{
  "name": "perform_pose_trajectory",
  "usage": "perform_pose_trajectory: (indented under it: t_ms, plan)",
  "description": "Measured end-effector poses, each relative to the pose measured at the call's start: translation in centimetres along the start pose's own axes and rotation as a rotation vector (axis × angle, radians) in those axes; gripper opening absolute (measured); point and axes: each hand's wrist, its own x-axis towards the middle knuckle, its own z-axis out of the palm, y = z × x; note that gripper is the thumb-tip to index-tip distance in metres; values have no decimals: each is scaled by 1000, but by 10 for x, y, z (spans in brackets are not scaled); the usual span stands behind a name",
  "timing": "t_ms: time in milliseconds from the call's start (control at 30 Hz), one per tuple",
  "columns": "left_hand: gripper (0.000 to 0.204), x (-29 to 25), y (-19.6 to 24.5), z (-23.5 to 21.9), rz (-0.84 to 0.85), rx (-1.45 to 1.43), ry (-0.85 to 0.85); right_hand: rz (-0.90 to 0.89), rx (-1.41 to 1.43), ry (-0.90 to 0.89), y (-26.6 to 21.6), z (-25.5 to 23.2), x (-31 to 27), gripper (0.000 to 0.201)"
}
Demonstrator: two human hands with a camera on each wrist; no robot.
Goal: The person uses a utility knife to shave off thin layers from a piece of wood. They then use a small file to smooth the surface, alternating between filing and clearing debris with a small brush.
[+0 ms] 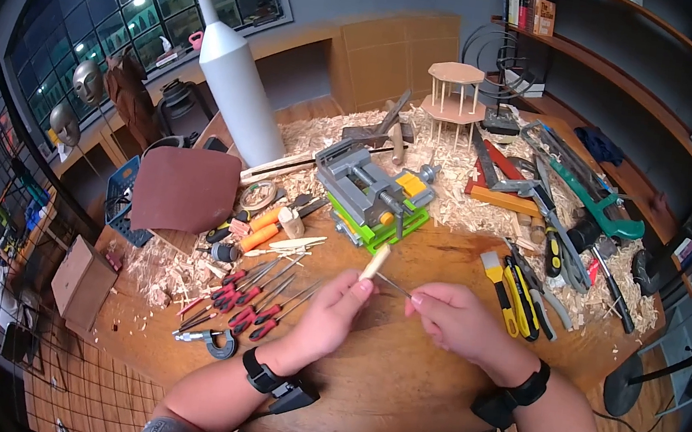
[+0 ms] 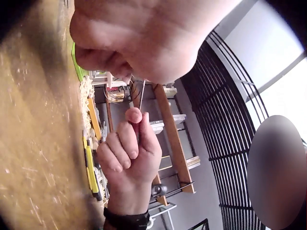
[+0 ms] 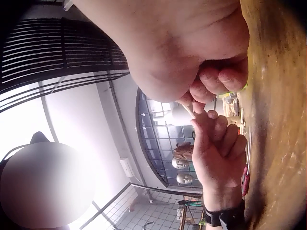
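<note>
My left hand grips a short pale wooden stick, its upper end sticking out past the thumb. From the right, my right hand pinches a thin, narrow rod between thumb and forefinger. The rod reaches across to the wooden stick at the left fingertips; cannot tell what kind it is. In the left wrist view the thin rod runs between both hands, and the left palm hides the wooden stick. Both hands are held over the near middle of the wooden table.
A grey and green vise stands just beyond the hands. Red-handled carving tools and a micrometer lie left. A yellow-handled brush, cutters and saws lie right. Wood shavings cover the back.
</note>
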Motion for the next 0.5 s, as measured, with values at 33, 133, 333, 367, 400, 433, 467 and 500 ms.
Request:
perform_pose_trajectory:
  t_ms: [33,133,333,367,400,433,467,500]
  plan:
    - [29,1,1,-1,28,24,16,2,8,-22,0,-2,0,26]
    - [31,3,19,-13,-8,-253,275,-23,-51,-41,6,-11,1,26]
    - [43,23,9,-71,31,-1022,-247,-308,-255,182,15,-2,7,18]
    - [44,21,10,-64,6,-991,-271,-309,-268,202,17,-2,10,15]
    - [45,19,12,-59,-17,-960,-293,-316,-272,194,17,-4,9,15]
    - [45,18,10,-56,-38,-965,-327,-280,-291,190,18,-5,7,15]
    - [45,17,9,-56,-32,-963,-319,-241,-307,186,19,-6,6,18]
    - [44,16,7,-57,-43,-956,-361,-243,-307,178,22,-6,6,18]
